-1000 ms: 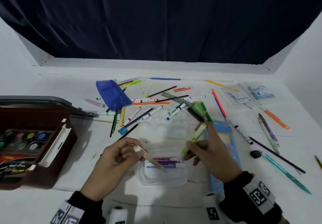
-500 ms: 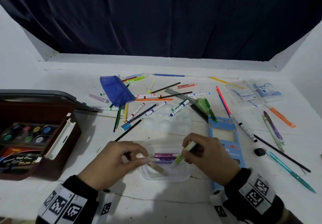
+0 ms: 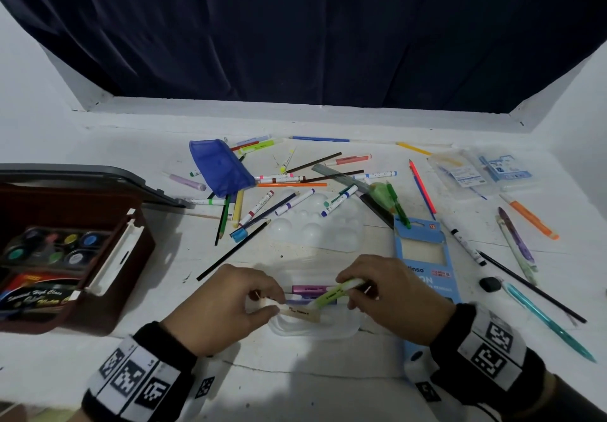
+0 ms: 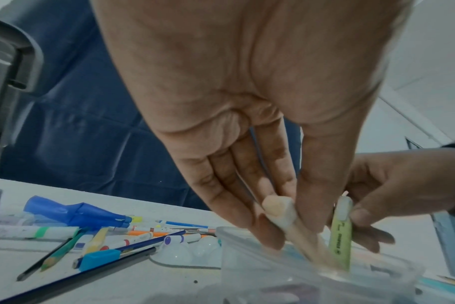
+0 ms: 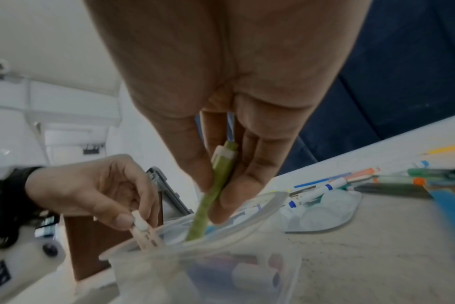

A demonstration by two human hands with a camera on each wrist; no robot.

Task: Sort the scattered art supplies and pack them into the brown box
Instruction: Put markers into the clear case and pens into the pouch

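Lowering two highlighters into clear plastic tub (image 3: 341, 331): my left hand (image 3: 223, 310) pinches pale peach highlighter (image 3: 300, 312); my right hand (image 3: 394, 293) pinches lime-green highlighter (image 3: 331, 295); purple ones lie inside; brown box (image 3: 124, 257) left, paints packed; most markers, pencils remain scattered.

Brown box (image 3: 131, 277) at my left, open, lid back; paint pots (image 3: 52, 247) inside. Clear tub (image 3: 348, 329) near table edge, between my hands, holding purple marker (image 3: 308, 289) lying flat. Green marker (image 3: 331, 295) tilted, lower tip down in tub, pinched at upper end. Peach marker (image 3: 300, 312), pale cap, also slanting into tub; tip touching bottom, I think, wrist view blurred. Loose pens, pencils scattered beyond white palette (image 3: 318, 224); blue pouch (image 3: 220, 167) among them. Blue pencil carton (image 3: 423, 254) flat, right of tub.
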